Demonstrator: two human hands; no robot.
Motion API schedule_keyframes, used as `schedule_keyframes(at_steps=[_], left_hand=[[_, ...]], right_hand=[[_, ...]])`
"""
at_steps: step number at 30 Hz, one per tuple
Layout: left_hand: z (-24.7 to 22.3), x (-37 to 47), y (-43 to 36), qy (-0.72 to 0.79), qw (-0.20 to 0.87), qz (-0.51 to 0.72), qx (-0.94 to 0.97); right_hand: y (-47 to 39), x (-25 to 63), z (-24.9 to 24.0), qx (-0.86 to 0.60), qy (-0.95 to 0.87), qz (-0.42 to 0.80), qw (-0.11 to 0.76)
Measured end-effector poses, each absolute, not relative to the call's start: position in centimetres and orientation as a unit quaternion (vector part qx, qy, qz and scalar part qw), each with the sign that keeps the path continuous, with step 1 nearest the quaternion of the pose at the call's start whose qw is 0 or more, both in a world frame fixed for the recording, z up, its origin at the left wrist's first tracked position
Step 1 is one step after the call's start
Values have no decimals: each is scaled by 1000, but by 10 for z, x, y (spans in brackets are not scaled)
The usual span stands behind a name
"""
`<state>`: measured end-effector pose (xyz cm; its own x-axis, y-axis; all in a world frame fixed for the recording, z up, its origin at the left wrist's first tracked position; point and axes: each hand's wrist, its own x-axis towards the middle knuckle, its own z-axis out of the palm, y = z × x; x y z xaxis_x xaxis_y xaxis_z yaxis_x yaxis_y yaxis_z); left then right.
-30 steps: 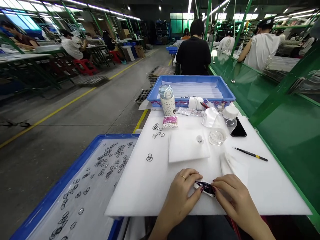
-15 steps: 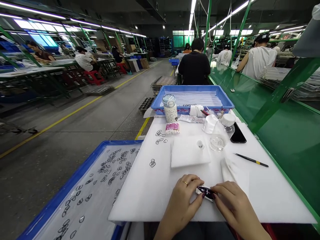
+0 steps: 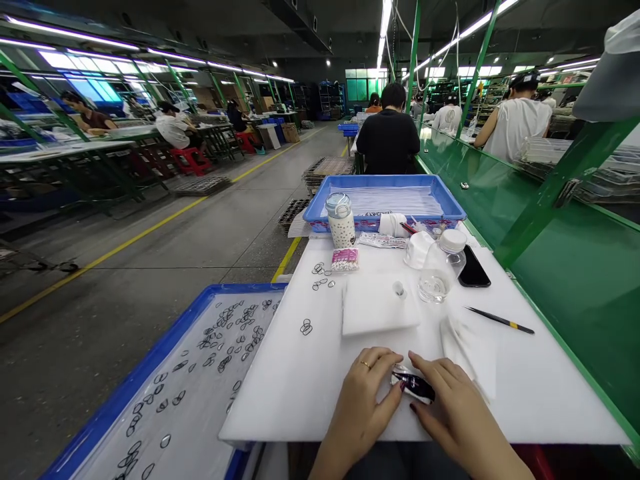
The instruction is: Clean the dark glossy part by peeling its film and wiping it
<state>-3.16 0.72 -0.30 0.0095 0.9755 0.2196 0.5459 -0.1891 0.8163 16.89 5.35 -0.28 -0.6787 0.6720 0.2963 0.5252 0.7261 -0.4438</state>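
Observation:
A small glossy black oval piece with a pale rim (image 3: 414, 385) is near the front of the white work surface. My left hand (image 3: 364, 400) pinches its left end between thumb and fingers. Around its right end is my right hand (image 3: 456, 415), thumb and index finger spread apart; whether it touches the piece is hard to tell. Beyond the hands lie a white foam pad (image 3: 377, 310) with a small clear cap-like item (image 3: 399, 289) on it, and a folded white cloth (image 3: 460, 343).
Black-handled tweezers (image 3: 500, 320), a phone (image 3: 474, 267) and a clear bottle (image 3: 443, 267) are at the right. Several black rings (image 3: 307, 327) lie left, with more in a blue-edged tray (image 3: 185, 320) below. A tumbler (image 3: 341, 223) stands by a blue bin (image 3: 385, 224).
My right hand's thumb and index finger have parted from their pinch on the right end of the black piece. My left hand still grips the other end. The camera view has shifted slightly.

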Motion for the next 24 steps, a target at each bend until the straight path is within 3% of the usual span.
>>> schedule_keyframes(at_steps=[9, 14, 19, 24], left_hand=[[-5, -32, 9, 581, 246, 434, 643], [-10, -36, 2, 587, 216, 476, 618], [-10, -38, 4, 570, 218, 482, 629], [6, -51, -9, 517, 229, 487, 666]], right_hand=[[51, 147, -9, -329, -903, 73, 266], [96, 227, 11, -450, -831, 0, 327], [139, 370, 16, -726, -665, 1, 173], [157, 426, 11, -797, -596, 18, 98]])
